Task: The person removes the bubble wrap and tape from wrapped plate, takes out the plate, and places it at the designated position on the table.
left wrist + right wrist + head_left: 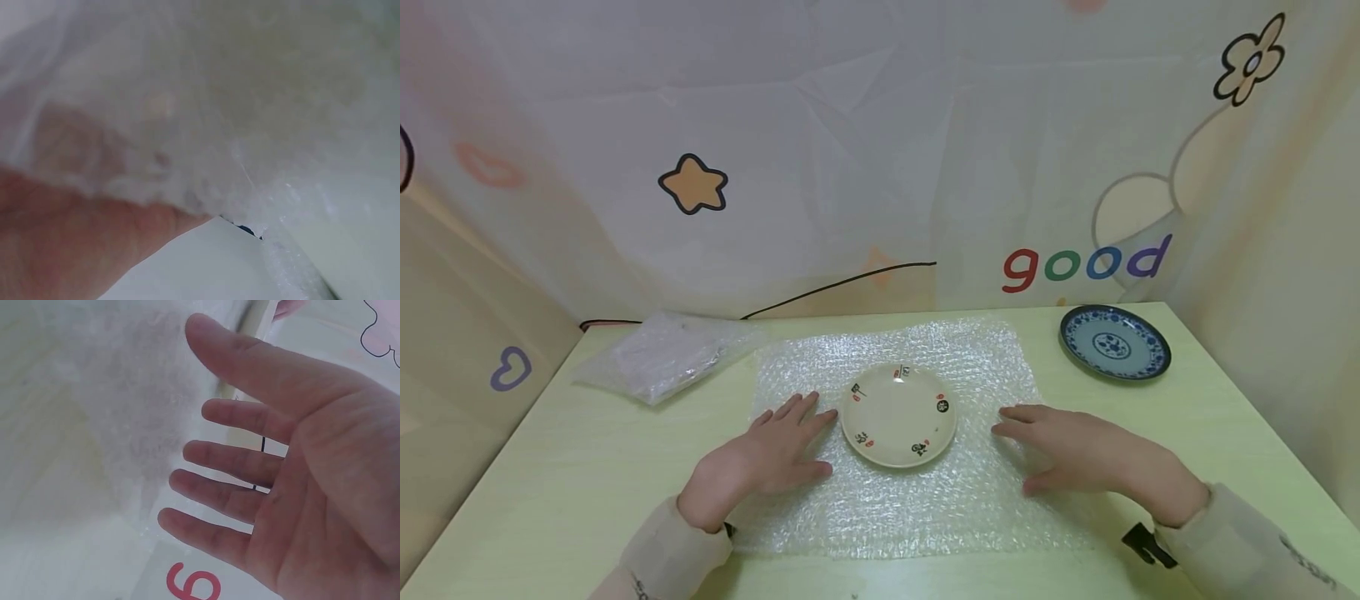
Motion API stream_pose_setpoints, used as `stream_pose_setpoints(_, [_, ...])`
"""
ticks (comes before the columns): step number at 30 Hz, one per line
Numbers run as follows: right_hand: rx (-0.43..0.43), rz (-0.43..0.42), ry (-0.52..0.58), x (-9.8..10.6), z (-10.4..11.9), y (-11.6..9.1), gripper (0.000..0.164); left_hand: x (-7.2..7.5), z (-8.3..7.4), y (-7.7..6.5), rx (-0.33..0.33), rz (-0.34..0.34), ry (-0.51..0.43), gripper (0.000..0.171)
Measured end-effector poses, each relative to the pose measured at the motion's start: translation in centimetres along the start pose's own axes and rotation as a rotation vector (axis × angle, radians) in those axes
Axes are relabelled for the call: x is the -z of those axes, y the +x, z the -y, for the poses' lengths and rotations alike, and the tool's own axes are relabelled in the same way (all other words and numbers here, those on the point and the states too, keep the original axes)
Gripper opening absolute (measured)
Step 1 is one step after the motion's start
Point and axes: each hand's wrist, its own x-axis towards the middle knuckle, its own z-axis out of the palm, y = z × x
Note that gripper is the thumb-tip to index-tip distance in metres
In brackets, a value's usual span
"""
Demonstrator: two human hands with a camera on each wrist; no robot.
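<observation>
A cream plate [898, 421] with small red and black motifs lies face up on a sheet of bubble wrap [910, 521], near its middle. My left hand [767, 457] is just left of the plate, fingers spread over the wrap, gripping nothing. On the other side, my right hand [1086, 450] is at the wrap's right edge, fingers extended and apart from the plate. In the left wrist view, blurred translucent wrap [250, 106] covers most of the picture and part of the hand [81, 244]. The right wrist view shows the palm [300, 481] with nothing in it.
A blue-patterned plate with a dark rim [1115, 342] lies at the back right of the pale table [535, 483]. At the back left is a folded bubble-wrap bundle [662, 354]. A printed curtain [850, 167] hangs behind the table and along its sides.
</observation>
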Motion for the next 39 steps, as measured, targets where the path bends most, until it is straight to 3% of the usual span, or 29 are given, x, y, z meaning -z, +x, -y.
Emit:
stream_pose_setpoints(5, [0.005,0.011,0.001,0.6,0.3,0.4,0.063,-0.1,0.0,0.1,0.008,0.005,0.005,0.073])
stream_pose_setpoints(13, [0.071,-0.041,-0.029,1.6,1.1,1.8,0.053,-0.2,0.0,0.1,0.011,0.006,0.014,0.073])
stream_pose_setpoints(27, [0.053,-0.126,0.062,2.1,1.2,5.5,0.043,-0.2,-0.3,-0.2,-0.008,0.009,0.021,0.073])
stream_pose_setpoints(39, [0.023,-0.122,0.093,2.7,2.3,7.4,0.039,-0.2,-0.3,0.0,-0.005,0.007,0.039,0.072])
